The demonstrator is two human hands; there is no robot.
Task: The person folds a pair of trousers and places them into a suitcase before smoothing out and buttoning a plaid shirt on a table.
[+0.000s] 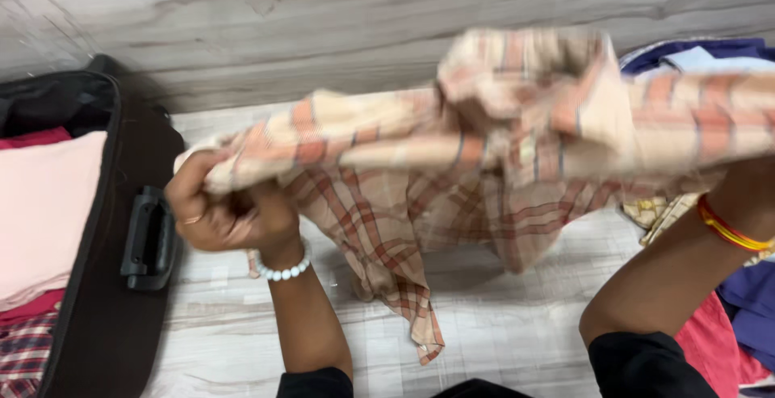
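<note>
A beige shirt with orange-red checks (484, 148) hangs stretched between my two hands above a pale wood-look floor. My left hand (222, 212), with a white bead bracelet at the wrist, is closed on one end of the cloth at the left. My right hand (747, 188) is mostly hidden behind the cloth at the right edge; only the wrist with red and yellow thread bands shows, and it holds up the other end. Loose folds of the shirt dangle toward the floor in the middle.
An open black suitcase (121, 228) lies at the left, with folded pink and red clothes (44, 204) inside. A heap of clothes in blue, red and purple (726, 341) sits at the right. A grey wood-grain wall (363, 27) runs along the back.
</note>
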